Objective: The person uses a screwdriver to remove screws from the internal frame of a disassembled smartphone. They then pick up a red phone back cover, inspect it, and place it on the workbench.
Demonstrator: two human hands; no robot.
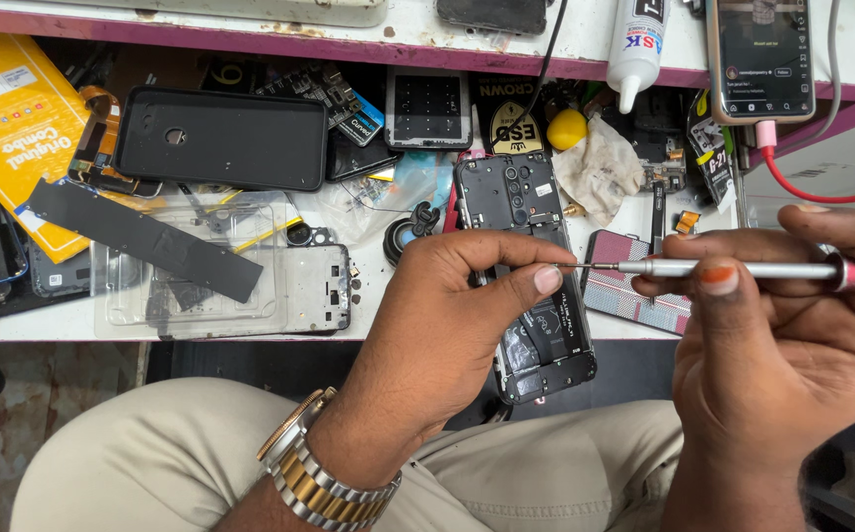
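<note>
An opened phone (526, 207) with its back removed lies at the bench's front edge, its lower end hanging over my lap. My left hand (447, 315) grips it around the middle, thumb pressed on its right side. My right hand (782, 335) holds a slim silver screwdriver (733, 268) level, its fine tip pointing left and touching the phone's right edge close to my left thumb. A metal watch sits on my left wrist.
On the bench lie a black phone cover (220, 138), a black strip (141, 236), a clear plastic tray (201, 276), a yellow packet (13, 118), a white glue bottle (636, 44), a yellow ball (567, 128) and a charging phone (760, 59) with red cable.
</note>
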